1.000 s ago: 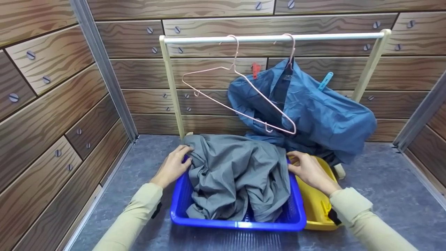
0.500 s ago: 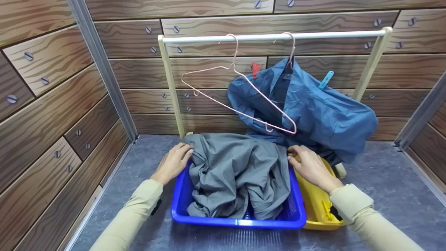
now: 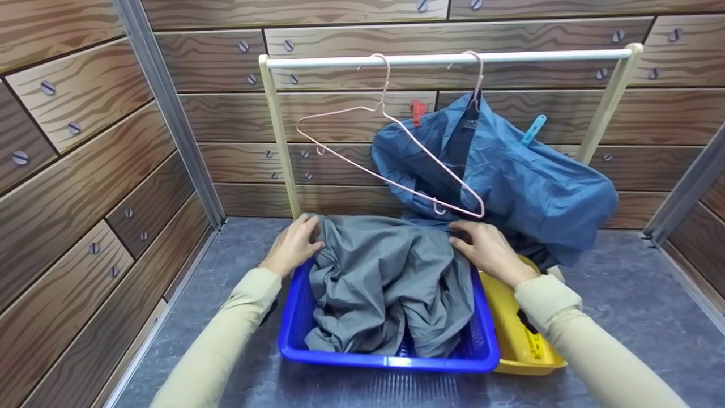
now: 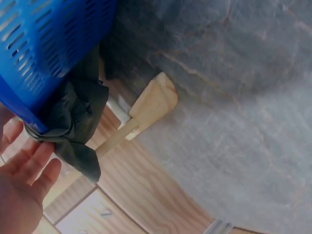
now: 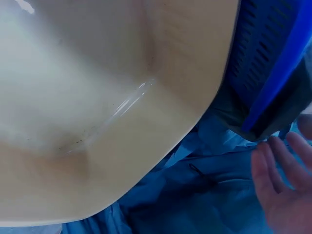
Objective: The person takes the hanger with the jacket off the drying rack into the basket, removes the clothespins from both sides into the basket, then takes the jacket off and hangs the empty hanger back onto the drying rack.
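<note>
A crumpled grey garment (image 3: 391, 283) fills the blue plastic basket (image 3: 391, 361) and droops over its far edge. My left hand (image 3: 293, 246) touches the cloth at the basket's far left corner, thumb and fingers apart. At the far right corner my right hand (image 3: 490, 252) touches the cloth with thumb and fingers likewise spaced. The left wrist view shows loosely extended fingers (image 4: 29, 161) against the hanging dark cloth (image 4: 78, 126). Nearly straight fingers (image 5: 278, 165) sit just under the cloth edge in the right wrist view. The thumbs' contact is partly hidden.
A clothes rack (image 3: 442, 58) stands behind, bearing a bare pink hanger (image 3: 391, 181) and a blue garment (image 3: 527, 175) on another hanger. Red (image 3: 418, 112) and light blue (image 3: 533, 130) clothespins are on that garment. A yellow basin (image 3: 510, 323) with a yellow clothespin (image 3: 535, 344) stands right of the basket.
Both hands have moved inward from the basket's sides, onto the grey garment's far corners. The left hand has also risen slightly. Basket, garment and rack stay in place.
</note>
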A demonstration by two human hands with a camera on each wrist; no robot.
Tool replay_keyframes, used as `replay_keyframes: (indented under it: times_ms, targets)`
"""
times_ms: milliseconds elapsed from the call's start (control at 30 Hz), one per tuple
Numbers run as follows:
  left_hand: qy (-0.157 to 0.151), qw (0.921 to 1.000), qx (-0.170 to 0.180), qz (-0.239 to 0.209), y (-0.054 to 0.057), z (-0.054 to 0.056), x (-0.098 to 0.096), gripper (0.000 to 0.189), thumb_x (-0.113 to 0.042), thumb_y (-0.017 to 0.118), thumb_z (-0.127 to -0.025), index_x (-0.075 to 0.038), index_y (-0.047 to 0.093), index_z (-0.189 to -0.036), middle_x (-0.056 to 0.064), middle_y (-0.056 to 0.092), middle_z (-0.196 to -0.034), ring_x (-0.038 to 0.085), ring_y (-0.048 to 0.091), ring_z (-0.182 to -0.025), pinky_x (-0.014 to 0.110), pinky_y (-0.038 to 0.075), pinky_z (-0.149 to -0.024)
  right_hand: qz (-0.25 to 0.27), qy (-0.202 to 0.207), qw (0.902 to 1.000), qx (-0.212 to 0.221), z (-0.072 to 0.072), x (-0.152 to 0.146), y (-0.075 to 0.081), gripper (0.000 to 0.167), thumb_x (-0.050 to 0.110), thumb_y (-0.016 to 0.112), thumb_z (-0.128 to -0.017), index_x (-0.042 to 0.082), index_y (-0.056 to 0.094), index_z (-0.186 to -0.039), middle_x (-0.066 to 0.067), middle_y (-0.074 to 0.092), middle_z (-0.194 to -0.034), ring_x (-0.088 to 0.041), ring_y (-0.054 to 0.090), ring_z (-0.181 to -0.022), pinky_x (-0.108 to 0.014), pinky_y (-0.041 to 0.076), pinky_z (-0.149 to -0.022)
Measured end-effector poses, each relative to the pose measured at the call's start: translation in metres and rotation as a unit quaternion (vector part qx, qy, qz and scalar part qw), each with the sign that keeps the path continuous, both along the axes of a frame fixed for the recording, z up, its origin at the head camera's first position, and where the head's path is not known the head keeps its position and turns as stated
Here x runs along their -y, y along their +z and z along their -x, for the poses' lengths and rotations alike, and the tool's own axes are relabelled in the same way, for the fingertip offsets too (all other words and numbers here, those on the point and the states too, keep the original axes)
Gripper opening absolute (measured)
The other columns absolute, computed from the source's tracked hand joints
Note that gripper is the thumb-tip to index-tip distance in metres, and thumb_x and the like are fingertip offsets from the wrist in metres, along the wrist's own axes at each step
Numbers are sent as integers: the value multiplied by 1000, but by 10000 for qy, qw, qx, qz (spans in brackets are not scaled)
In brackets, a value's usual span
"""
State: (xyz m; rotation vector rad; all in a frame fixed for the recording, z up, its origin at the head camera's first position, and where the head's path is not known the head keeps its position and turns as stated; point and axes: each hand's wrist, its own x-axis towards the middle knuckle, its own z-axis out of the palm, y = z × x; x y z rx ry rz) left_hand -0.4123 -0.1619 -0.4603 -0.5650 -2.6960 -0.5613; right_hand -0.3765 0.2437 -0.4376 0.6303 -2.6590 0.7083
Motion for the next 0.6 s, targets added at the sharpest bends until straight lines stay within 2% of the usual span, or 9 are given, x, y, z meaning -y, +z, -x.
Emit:
replay_keyframes:
  times_ms: [133, 267, 333, 433, 500, 600]
  targets:
    - [-246, 9993, 97, 282, 1, 6, -5, 50, -12, 82, -80, -14, 59, -124, 14, 53, -123, 33, 59, -107, 49, 51, -82, -298, 166, 9994, -7, 11, 6, -3, 39, 17, 71, -92, 4, 64, -127, -14, 66, -120, -33, 62, -106, -50, 47, -89]
    - [-539, 9958, 41, 734, 0, 8, -8, 61, -8, 81, -80, -17, 57, -136, 18, 52, -122, 35, 53, -112, 50, 50, -84, -682, 368, 9970, -86, 17, 11, -5, 48, 14, 72, -90, 6, 58, -135, -17, 63, -126, -35, 60, -112, -51, 46, -93]
    - [-654, 9934, -88, 941, -1, 9, -9, 56, -6, 79, -81, -15, 60, -133, 18, 53, -117, 35, 50, -112, 50, 50, -83, -829, 491, 9952, -147, 18, 14, -6, 48, 11, 72, -89, 8, 58, -135, -17, 62, -127, -36, 59, -114, -52, 45, -94]
    - [-759, 9915, -284, 1020, -4, 9, -9, 46, -1, 76, -81, -11, 66, -124, 17, 56, -113, 36, 46, -116, 50, 49, -84, -1022, 643, 9922, -311, 20, 16, -10, 43, 8, 73, -88, 9, 63, -130, -15, 66, -119, -35, 61, -108, -51, 47, -90]
    - [-804, 9920, -391, 892, -6, 9, -9, 39, 2, 73, -80, -9, 70, -117, 15, 58, -109, 36, 47, -115, 49, 49, -85, -1060, 651, 9913, -434, 21, 18, -13, 38, 5, 73, -86, 10, 68, -123, -12, 67, -112, -34, 63, -103, -50, 49, -86]
    - [-796, 9938, -424, 650, -8, 9, -8, 38, 5, 70, -79, -10, 72, -114, 12, 60, -107, 33, 49, -115, 47, 49, -86, -1041, 531, 9912, -618, 22, 19, -18, 30, 1, 74, -84, 8, 72, -113, -10, 67, -103, -33, 64, -96, -48, 51, -82]
